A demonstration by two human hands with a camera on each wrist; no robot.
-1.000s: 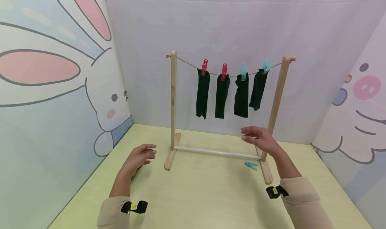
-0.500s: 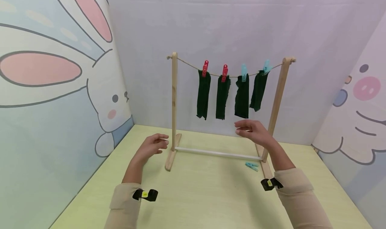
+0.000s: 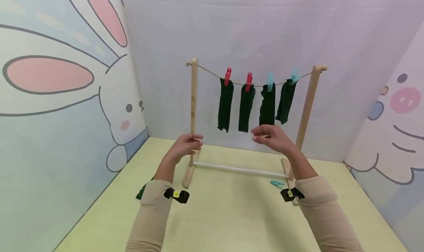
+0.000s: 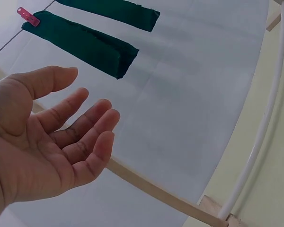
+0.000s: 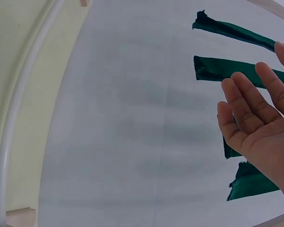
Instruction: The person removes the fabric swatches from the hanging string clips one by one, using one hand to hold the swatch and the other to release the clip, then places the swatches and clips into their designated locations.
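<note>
Several dark green cloth strips hang from a string line, among them the leftmost strip [image 3: 225, 106] and its neighbour [image 3: 246, 110]. Red clothespins [image 3: 227, 77] clip the two on the left, light blue clothespins [image 3: 269, 81] the two on the right. My left hand [image 3: 184, 147] is raised before the left post, palm inward, fingers loosely bent around nothing. In the left wrist view a green strip [image 4: 85, 43] hangs beyond that hand [image 4: 57, 132]. My right hand [image 3: 273, 138], empty and relaxed, overlaps the lower end of the third strip; the right wrist view shows the strips behind its fingers [image 5: 244, 101].
The line is tied between two wooden posts [image 3: 193, 97], joined low down by a white rod [image 3: 238, 169]. A loose light blue clothespin [image 3: 277, 184] lies on the table [image 3: 225, 211] by the right foot. Dark green cloth [image 3: 140, 192] shows beside my left sleeve.
My left hand has risen and moved right, from the table's left side to the left post. My right hand has shifted left and slightly up. The hanging strips stay in place.
</note>
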